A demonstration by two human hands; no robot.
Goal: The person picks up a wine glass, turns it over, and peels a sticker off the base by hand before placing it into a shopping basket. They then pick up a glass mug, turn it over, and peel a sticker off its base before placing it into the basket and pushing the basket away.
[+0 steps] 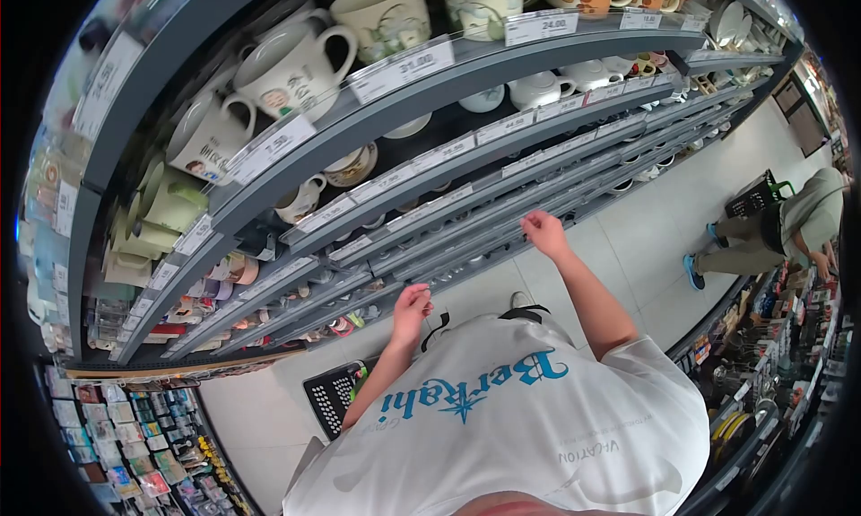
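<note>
In front of the white printed shirt, my left hand hangs in the air with its fingers loosely bent and slightly apart. Nothing shows in it. My right hand is raised farther forward beside the lower shelf edges, its fingers also loosely curled, with no object visible in them. Neither hand visibly touches the shelves. Above them, on the upper shelf, stand a white mug, a floral mug and other cups behind price labels.
A black shopping basket is at the lower left, near my left forearm. At the right, another person stands in the aisle beside a dark basket. Packaged goods hang at the lower left; more shelving lines the right.
</note>
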